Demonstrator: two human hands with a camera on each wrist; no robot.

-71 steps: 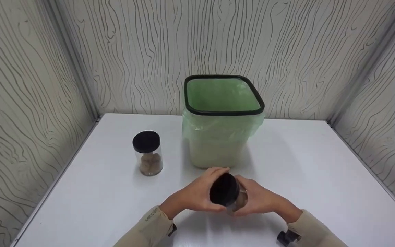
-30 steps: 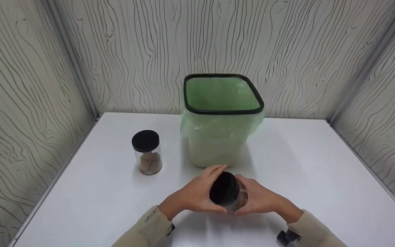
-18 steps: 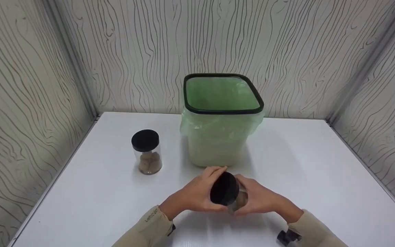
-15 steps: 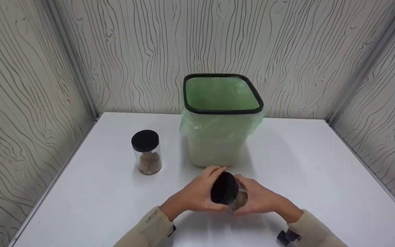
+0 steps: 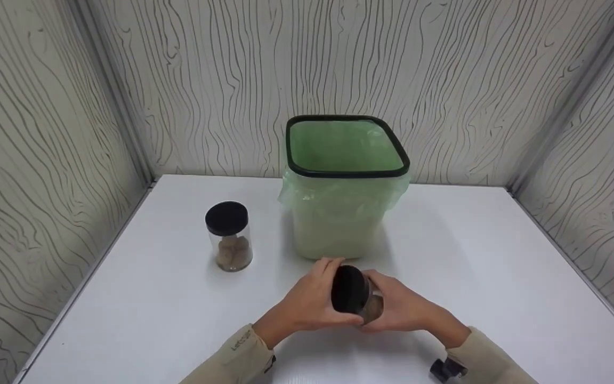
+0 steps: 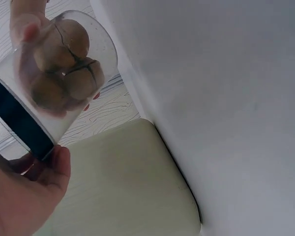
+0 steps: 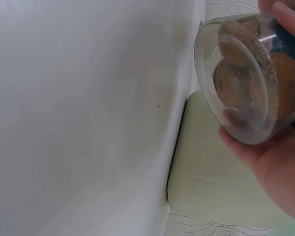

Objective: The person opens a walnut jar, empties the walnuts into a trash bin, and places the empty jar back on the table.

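Both hands hold a clear jar [image 5: 374, 308] low over the table, tilted on its side. Its black lid [image 5: 348, 289] faces left. My left hand [image 5: 311, 300] grips the lid, thumb below and fingers over the top. Around the jar's clear body curls my right hand [image 5: 402, 305]. In the left wrist view, several round brown things with dark cracks [image 6: 64, 46] show inside the jar. The lid appears to sit on the jar's mouth. A second jar [image 5: 233, 252] of the same kind, black-lidded and holding similar brown pieces, stands upright at the left.
Just behind the hands stands a pale bin [image 5: 333, 234] with a black rim and a green bag liner. White table [image 5: 142, 298] surrounds it, with patterned panels [image 5: 221, 80] at the back and sides. A small black device [image 5: 445, 369] is by the right sleeve.
My left hand and the lid have shifted slightly to the right, and the left hand has turned a little. The right hand stays almost in place. The bin and the standing jar have not moved.
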